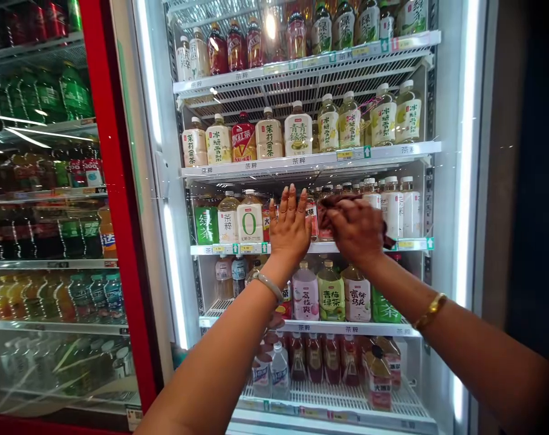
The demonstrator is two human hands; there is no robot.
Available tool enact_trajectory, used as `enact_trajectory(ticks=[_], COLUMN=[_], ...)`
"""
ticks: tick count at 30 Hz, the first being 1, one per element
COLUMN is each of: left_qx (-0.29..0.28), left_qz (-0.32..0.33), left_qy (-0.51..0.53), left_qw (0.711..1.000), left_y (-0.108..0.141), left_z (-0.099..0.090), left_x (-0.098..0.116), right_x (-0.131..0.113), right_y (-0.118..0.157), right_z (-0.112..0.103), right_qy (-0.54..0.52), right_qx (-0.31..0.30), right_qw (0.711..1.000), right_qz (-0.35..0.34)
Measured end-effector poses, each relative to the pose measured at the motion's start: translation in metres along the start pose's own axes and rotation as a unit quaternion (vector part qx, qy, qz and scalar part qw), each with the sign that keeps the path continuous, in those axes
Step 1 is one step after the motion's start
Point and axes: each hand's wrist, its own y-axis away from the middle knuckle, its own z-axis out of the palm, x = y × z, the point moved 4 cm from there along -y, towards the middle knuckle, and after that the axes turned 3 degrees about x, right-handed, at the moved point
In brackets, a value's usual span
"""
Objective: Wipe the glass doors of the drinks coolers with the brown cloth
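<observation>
My left hand (291, 222) lies flat with its fingers stretched upward, seemingly against the clear glass door of a drinks cooler; it holds nothing. A bangle circles that wrist. To its right, my right hand (354, 226) is closed on a dark brown cloth (389, 241), its loose end hanging out below the palm. Most of the cloth is hidden by the fingers, and the hand is a little blurred. Behind both hands, bottles such as a white-labelled one with a green 0 (250, 219) stand on the middle shelf (320, 247).
More bottle-filled shelves rise above and below, including the upper shelf (311, 158). On the left is a second cooler with a red frame (115, 199), stocked with green and orange drinks. Bright light strips (464, 199) run down the cooler's sides. Reflections show on the glass.
</observation>
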Motion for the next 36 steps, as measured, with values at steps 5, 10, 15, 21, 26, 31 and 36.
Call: enact_trajectory(ticks=[5, 10, 15, 21, 26, 31, 36], left_qx=[-0.002, 0.013, 0.027, -0.002, -0.019, -0.019, -0.013], left_qz=[0.009, 0.015, 0.006, 0.021, 0.064, 0.043, 0.029], left_qy=[-0.015, -0.017, -0.004, -0.001, -0.012, -0.025, -0.048], left_qw=[1.000, 1.000, 1.000, 1.000, 0.998, 0.999, 0.998], left_y=[0.003, 0.005, 0.007, 0.006, 0.011, 0.014, 0.012], left_z=[0.002, 0.002, 0.006, 0.003, -0.007, -0.015, -0.026], left_x=[-0.005, -0.004, -0.003, -0.007, -0.016, -0.039, -0.067], right_x=[-0.012, 0.008, -0.036, -0.026, -0.024, -0.064, -0.073], right_y=[-0.051, -0.043, -0.006, -0.048, -0.022, 0.005, -0.057], right_z=[0.015, 0.011, 0.006, 0.020, 0.009, -0.003, 0.013], right_qy=[-0.036, -0.023, -0.028, -0.045, -0.019, -0.040, -0.061], right_qx=[-0.012, 0.027, 0.012, -0.003, 0.026, 0.013, -0.018], right_qw=[0.997, 0.995, 1.000, 0.999, 0.999, 0.997, 0.995], right_qz=[-0.063, 0.088, -0.002, -0.010, 0.023, -0.060, -0.079])
